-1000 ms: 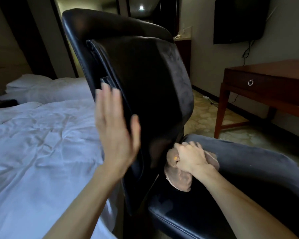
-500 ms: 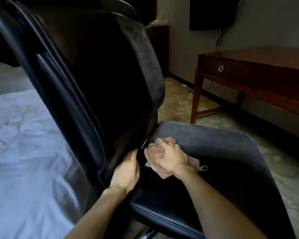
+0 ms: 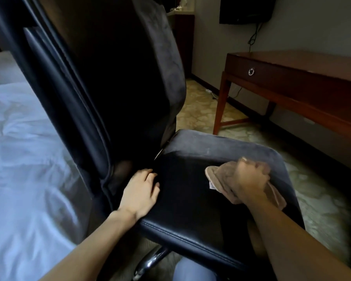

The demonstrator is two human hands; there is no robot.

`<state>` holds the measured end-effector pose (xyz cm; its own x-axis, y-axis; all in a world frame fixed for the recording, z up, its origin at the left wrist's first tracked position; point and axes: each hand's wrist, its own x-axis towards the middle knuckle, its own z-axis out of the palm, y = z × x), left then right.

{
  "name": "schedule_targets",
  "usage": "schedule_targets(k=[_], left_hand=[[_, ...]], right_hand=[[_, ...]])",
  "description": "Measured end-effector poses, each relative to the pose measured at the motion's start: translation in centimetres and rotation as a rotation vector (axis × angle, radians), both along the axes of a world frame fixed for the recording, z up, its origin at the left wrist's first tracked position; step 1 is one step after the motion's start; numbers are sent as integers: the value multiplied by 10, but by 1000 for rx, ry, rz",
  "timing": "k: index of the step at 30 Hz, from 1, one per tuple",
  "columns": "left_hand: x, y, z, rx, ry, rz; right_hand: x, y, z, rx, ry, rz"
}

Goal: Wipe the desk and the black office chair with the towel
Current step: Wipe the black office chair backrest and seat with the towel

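Grips a bunched tan towel [image 3: 217, 175] in the right hand [image 3: 249, 179], fingers curled tight round it, and presses it down on the seat [image 3: 190, 203] of the black office chair [image 3: 114, 82], toward the end of the seat away from the backrest [image 3: 130, 57]. One towel end sticking out past the knuckles, another trailing beside the wrist. Rests the left hand [image 3: 142, 189] on the seat's near corner, just beside the foot of the backrest, fingers loosely bent, holding nothing. Behind the chair, to the right, a reddish wooden bench [image 3: 302, 63] with a ring pull [image 3: 251, 72] on its drawer, well apart from the towel. White bed [image 3: 18, 159] on the left. Chrome base [image 3: 150, 260] under the seat.
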<state>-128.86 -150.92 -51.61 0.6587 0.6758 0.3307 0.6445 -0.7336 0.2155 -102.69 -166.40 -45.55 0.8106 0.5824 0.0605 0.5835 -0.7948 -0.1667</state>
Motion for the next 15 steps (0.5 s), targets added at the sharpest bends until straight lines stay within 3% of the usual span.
schedule_targets(k=[3,8,15], left_hand=[[10,-24,-3,-123,-138,30],[9,-31,-12,-152,-436,130],[15,-3,-15,-18,-539,57]], right_hand=[[-38,44,14,34,-73,151],[-104,110,-4,101,141,509],[-58,90,-10,144,151,471]])
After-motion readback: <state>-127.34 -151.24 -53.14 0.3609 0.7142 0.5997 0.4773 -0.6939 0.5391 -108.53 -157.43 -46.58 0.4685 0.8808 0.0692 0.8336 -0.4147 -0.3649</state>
